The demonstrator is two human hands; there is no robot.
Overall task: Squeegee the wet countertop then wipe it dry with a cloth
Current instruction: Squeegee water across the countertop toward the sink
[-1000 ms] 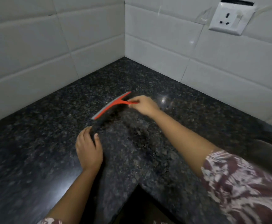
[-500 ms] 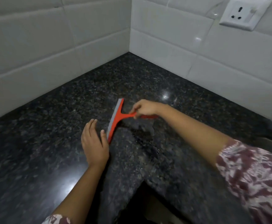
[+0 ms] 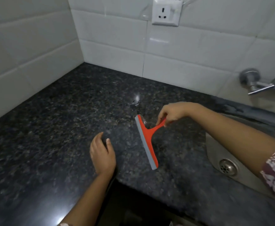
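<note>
Our left hand lies flat and empty on the speckled dark granite countertop, fingers loosely spread. Just right of it stands the red plastic squeegee, its grey rubber blade toward that hand. Our right hand pinches the thin handle. With so light a pinch, we judge the blade could tilt and skip, leaving streaks. The steel sink lies at right.
</note>
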